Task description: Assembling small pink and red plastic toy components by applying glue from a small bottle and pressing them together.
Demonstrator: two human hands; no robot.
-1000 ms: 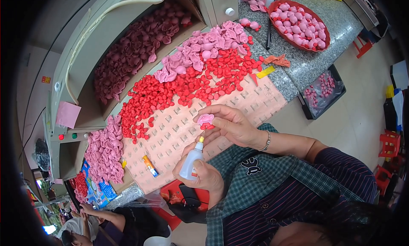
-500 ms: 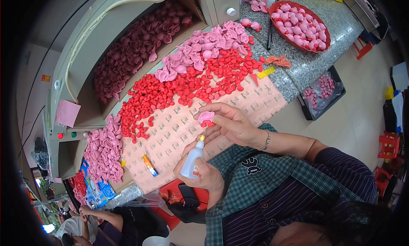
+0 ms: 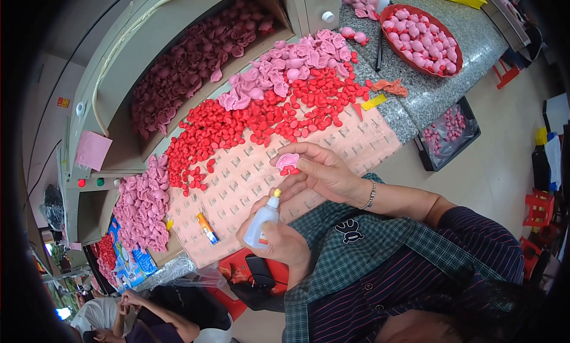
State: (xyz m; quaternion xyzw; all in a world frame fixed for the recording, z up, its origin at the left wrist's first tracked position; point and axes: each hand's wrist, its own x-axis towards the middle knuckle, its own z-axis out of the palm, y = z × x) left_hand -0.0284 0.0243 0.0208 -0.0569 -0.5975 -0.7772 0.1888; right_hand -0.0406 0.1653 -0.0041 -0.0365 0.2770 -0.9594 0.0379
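Observation:
My left hand [image 3: 286, 245] is wrapped round a translucent squeeze bottle [image 3: 261, 224] with a yellow nozzle tip. The bottle is nearly upright, its tip just below my right hand [image 3: 328, 178]. Between the thumb and fingers of that hand is a small pink-and-red rubbery piece [image 3: 288, 163] with a pale rim line. The bottle's tip is apart from the piece. Beyond my hands lies a spread of small red pieces [image 3: 214, 126] on the pink work mat [image 3: 237, 191], backed by a heap of pink floppy pieces [image 3: 285, 67].
An orange-yellow tube [image 3: 207, 228] lies on the mat. A red basket [image 3: 387, 16] of pink-and-red pieces stands far right on the granite counter. Behind the mat is a grey booth [image 3: 101, 105] filled with pink pieces. A black crate [image 3: 428, 159] sits at right. Another person's arm [image 3: 169, 322] shows lower left.
The bottle and my left hand have shifted slightly left and away from the piece. My right hand keeps its hold almost in place.

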